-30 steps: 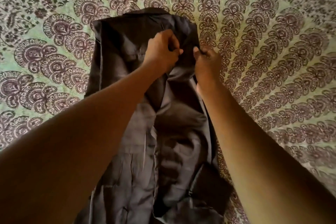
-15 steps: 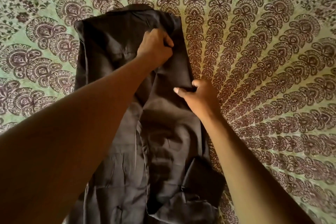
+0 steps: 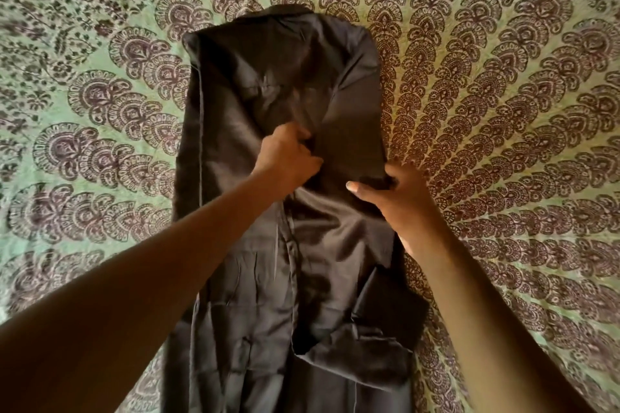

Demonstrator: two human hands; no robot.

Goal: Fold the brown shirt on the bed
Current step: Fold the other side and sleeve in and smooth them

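The brown shirt lies lengthwise on the bed, collar end far from me, its sides folded in so that it forms a long narrow strip. A sleeve cuff lies folded across its lower right part. My left hand grips a pinch of cloth near the shirt's middle, fingers curled. My right hand holds the shirt's right edge at about the same height, thumb laid on top of the cloth and fingers tucked under the edge.
The bedspread is green with a dark purple paisley fan pattern and surrounds the shirt on all sides. Both my forearms reach in from the bottom of the view.
My left hand has slid down from the collar area to the shirt's middle. My right hand dropped from beside the collar to the right edge half a second ago and stays there.
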